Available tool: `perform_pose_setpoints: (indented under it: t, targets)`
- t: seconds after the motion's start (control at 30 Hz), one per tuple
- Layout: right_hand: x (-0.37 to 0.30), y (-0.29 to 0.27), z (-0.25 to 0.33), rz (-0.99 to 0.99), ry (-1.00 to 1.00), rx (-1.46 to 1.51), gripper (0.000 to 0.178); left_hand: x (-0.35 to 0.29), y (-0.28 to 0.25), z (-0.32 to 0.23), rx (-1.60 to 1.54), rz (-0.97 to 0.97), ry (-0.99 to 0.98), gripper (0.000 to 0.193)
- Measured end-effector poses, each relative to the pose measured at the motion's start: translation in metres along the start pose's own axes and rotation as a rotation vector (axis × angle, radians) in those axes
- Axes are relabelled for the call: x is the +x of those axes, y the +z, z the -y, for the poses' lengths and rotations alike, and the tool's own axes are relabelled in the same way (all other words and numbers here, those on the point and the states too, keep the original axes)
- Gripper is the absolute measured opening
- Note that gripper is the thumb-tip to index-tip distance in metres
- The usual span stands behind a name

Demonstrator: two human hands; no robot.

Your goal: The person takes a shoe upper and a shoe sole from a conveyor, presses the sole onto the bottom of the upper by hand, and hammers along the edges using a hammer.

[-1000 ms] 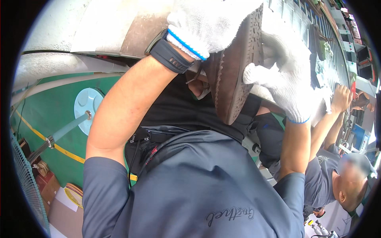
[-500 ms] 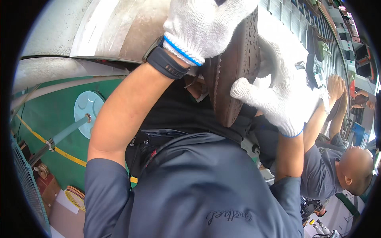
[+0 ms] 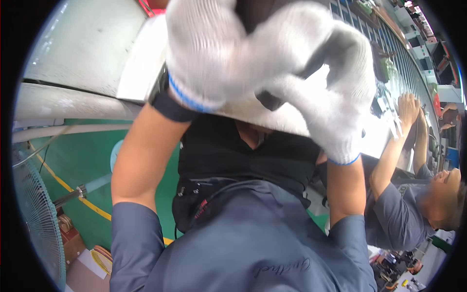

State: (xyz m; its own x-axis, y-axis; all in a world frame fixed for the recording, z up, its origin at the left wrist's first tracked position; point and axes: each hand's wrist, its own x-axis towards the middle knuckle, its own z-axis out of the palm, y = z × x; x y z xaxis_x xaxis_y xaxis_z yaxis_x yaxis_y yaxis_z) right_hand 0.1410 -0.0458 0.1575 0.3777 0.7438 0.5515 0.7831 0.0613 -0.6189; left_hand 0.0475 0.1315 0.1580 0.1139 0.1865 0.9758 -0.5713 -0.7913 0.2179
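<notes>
My left hand (image 3: 228, 61), in a white knitted glove with a blue cuff edge, reaches across the top middle with its fingers bent toward the right. My right hand (image 3: 338, 100), gloved the same way, curls in from the right, its thumb pointing left. Between and behind them is a dark brown shoe (image 3: 255, 12), mostly covered by the gloves and blurred. Only dark bits of it show, at the top edge, between the hands and below the left fingers. Both hands appear closed around it. A dark band circles my left wrist.
Under my hands lies a white work surface (image 3: 292, 117). A roller conveyor (image 3: 396, 46) runs along the upper right. A co-worker (image 3: 401, 209) sits close on my right, hands at the conveyor. At left are a fan (image 3: 41, 219) and a pale blue stool (image 3: 115, 155).
The shoe has been turned and lifted away from my lap toward the top edge, so its patterned sole side no longer shows. Both gloves have come closer together around it.
</notes>
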Motion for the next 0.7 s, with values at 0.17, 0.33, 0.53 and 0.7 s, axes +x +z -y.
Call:
perform_pose_setpoints:
  t: [0.17, 0.33, 0.53, 0.7]
  targets:
    - [-0.016, 0.003, 0.005, -0.022, 0.113, 0.098, 0.07, 0.002, -0.041, -0.033, 0.355, 0.396, 0.057, 0.057]
    - [0.008, -0.003, 0.021, 0.07, 0.182, 0.363, 0.05, -0.005, -0.05, -0.044, 0.402, 0.395, -0.012, 0.066]
    - [0.009, 0.004, 0.019, 0.069, 0.183, 0.515, 0.029, -0.01, -0.059, -0.047, 0.429, 0.377, -0.006, 0.062]
    - [0.012, 0.001, 0.032, 0.181, 0.307, 0.629, 0.023, -0.014, -0.06, -0.056, 0.46, 0.368, -0.052, 0.06]
